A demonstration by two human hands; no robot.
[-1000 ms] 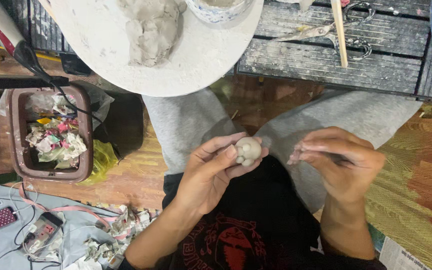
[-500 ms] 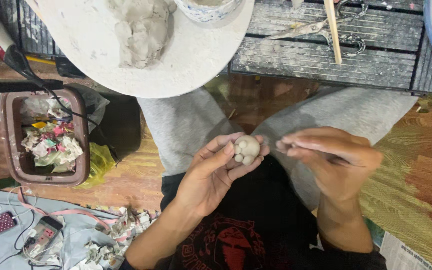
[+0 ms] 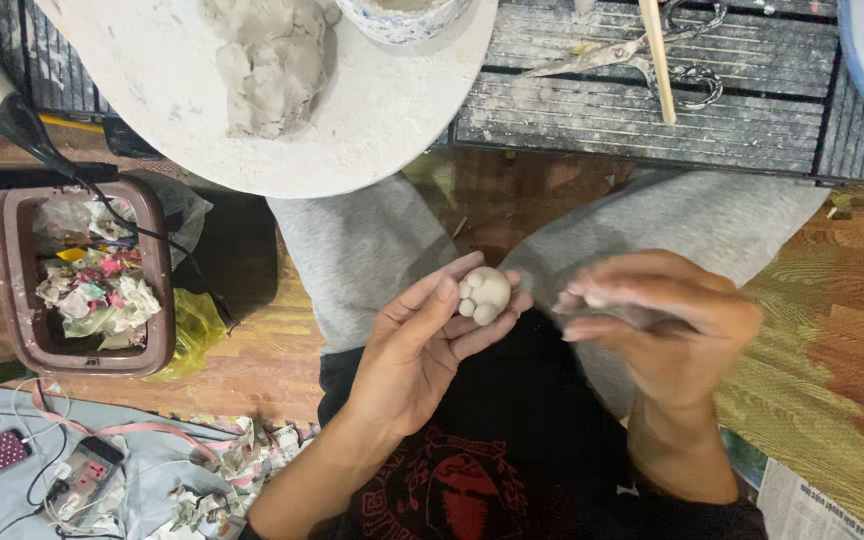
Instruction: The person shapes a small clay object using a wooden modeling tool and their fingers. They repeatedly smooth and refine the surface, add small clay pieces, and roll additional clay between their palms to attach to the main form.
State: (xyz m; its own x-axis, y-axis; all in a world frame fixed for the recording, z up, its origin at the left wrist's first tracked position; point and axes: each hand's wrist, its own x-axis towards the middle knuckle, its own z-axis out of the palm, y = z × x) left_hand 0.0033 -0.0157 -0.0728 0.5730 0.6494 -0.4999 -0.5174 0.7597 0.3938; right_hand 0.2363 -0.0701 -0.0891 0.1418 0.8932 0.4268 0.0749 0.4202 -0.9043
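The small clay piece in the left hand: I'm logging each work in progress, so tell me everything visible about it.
The small clay piece is pale grey-white, matte and soft-looking: a rounded lump with several small balls pressed along its lower left side, somewhat like a paw. It rests on the fingertips of the left hand, thumb against its left side, above the lap. The blurred right hand is close by, not touching it.

There is only one view, so no part of the scene is shared with a second camera. The camera sits on the person's head and looks almost straight down into the lap. It is near: the left hand (image 3: 422,350) and the right hand (image 3: 652,320) fill the middle of the frame, and the forearms leave it at the bottom edge. The upper edge cuts off the round white board (image 3: 352,130) and the dark slatted table (image 3: 652,110). At the left, the brown plastic bin (image 3: 12,270) is fully inside the frame.
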